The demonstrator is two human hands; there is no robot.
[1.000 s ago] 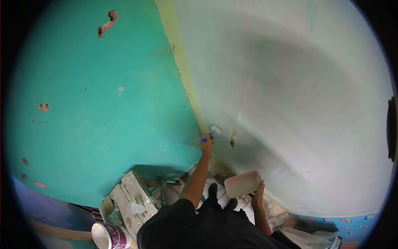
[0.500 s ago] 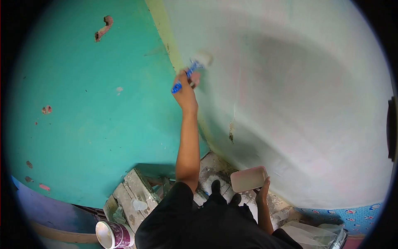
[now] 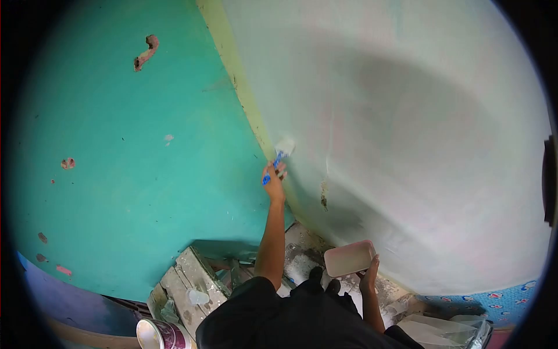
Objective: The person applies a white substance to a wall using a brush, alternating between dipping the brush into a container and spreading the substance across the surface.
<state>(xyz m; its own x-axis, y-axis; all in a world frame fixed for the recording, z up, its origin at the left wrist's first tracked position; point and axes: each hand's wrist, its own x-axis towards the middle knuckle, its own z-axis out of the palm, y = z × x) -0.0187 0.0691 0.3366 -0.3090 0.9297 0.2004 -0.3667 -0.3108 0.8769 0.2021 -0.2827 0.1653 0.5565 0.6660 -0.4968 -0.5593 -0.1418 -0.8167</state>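
One brush (image 3: 284, 148) sits in the left hand (image 3: 273, 178), fingers curled round it. The right hand (image 3: 368, 277)'s fingers grip a tub (image 3: 349, 259).

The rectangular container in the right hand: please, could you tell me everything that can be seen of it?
The container is an open box with rounded corners. Its rim looks pinkish, its inside greyish beige; the material may be plastic. No lid is on it. Its open side faces up towards the camera. The right hand holds it by its right end, above the floor and near the pale wall. Whether it touches the wall, or what it contains, I cannot tell.
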